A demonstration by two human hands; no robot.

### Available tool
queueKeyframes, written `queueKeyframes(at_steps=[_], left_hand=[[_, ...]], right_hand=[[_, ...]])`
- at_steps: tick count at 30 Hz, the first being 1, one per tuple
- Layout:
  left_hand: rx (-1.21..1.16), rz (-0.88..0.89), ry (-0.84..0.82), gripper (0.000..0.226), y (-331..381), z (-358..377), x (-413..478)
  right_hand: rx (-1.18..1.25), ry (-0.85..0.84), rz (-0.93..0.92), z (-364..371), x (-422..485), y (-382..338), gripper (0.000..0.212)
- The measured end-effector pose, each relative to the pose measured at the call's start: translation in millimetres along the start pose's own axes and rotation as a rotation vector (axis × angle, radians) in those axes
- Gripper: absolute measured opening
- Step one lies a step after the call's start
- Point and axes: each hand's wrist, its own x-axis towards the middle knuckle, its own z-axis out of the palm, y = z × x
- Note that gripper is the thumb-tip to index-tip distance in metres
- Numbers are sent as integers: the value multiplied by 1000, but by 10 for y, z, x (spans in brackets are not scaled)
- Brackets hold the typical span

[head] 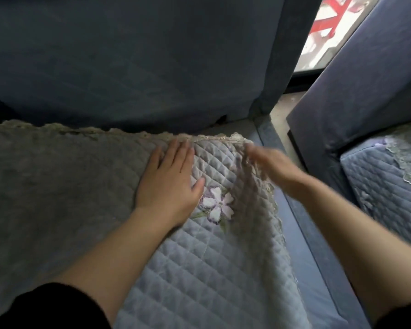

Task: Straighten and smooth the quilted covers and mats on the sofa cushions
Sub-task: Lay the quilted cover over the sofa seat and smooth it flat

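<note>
A pale blue-grey quilted cover (199, 257) with a lace edge and an embroidered purple flower (216, 205) lies on the sofa seat cushion. My left hand (168, 181) presses flat on it with straight fingers, just left of the flower, fingertips near the back lace edge. My right hand (273, 167) is blurred with motion at the cover's right lace edge near its far right corner; its fingers look extended, and whether they hold the lace I cannot tell. A darker grey part of the cover (57, 186) spreads to the left.
The dark blue backrest (140, 55) rises behind the seat. A bare blue seat edge (301, 245) shows right of the cover. A second sofa section (366, 79) with its own quilted mat (385, 181) stands at the right, across a narrow floor gap (282, 110).
</note>
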Motion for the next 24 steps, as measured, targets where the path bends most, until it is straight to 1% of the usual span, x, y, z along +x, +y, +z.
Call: queueKeyframes(at_steps=[1,3,4,5,6,7,8,9,10,11,12,14,15,16,17,19,20,21,22,23,24], left_hand=[[23,-11,-64,71,-1,80,8],[-12,-25,-105,70,44,21,26],[-53,-45,-107,69,80,-66,15],[-117,-64,-75,68,118,-159,3],[-184,-66,9,67,173,-264,-24],[-228,-58,147,67,251,-380,-86],[-252,-30,319,67,341,-488,-181],[-288,20,476,68,435,-576,-258],[-317,60,571,68,508,-617,-317],[-321,68,585,68,522,-563,-377],[-308,52,508,69,496,-440,-416],[-108,-1,170,72,419,-67,-560],[-8,-12,29,72,369,108,-613],[34,-15,-43,70,337,225,-640],[17,-20,-69,68,333,265,-632],[-130,-18,-64,68,364,142,-628],[-224,-38,-31,68,388,40,-653],[-308,-48,31,69,410,-52,-683],[-359,-39,130,69,452,-157,-725],[-366,-23,259,68,491,-253,-794],[-343,-1,396,67,525,-331,-861]], right_hand=[[51,151,-36,-190,22,-139,36],[180,615,-162,-435,-91,-362,46],[281,798,-216,-477,-205,-423,53],[305,925,-232,-430,-332,-362,57],[301,948,-205,-288,-498,-288,57],[210,841,-162,-32,-640,-161,58],[47,607,-119,285,-866,-70,63],[-169,357,-104,597,-1026,142,69],[-329,199,-139,775,-1124,341,68],[-371,135,-150,816,-1076,517,63],[-333,74,-119,742,-989,566,57],[-161,-56,32,493,-858,537,55],[-58,-54,94,372,-822,478,54],[59,25,87,226,-791,379,54],[157,218,30,83,-765,274,54],[281,725,-133,-190,-877,-1,58],[326,909,-195,-226,-940,-55,59],[332,1009,-223,-146,-1009,-29,58],[268,996,-244,57,-1096,23,59],[132,879,-239,386,-1199,162,60],[-36,657,-204,757,-1334,333,63]])
